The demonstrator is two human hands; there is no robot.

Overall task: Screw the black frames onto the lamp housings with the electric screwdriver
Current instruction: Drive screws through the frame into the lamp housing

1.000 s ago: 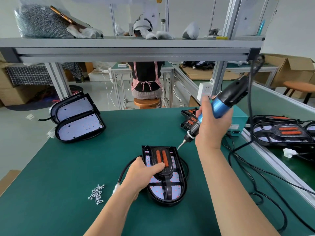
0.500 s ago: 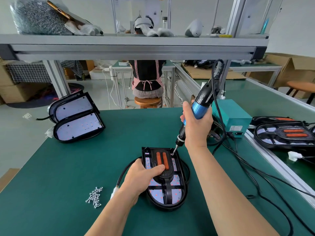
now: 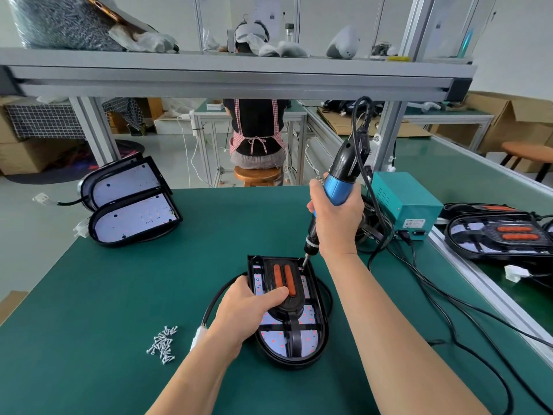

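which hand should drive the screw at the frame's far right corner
Right. The right hand grips the electric screwdriver, bit at that corner; the left hand holds the black frame down.

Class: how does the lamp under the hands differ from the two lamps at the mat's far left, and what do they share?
The near lamp carries a black frame with orange strips; left lamps show bare boards. The near lamp lies flat; left lamps stand tilted. The left hand holds the near lamp and the screwdriver tip meets it; left lamps are untouched. All have black rounded housings.
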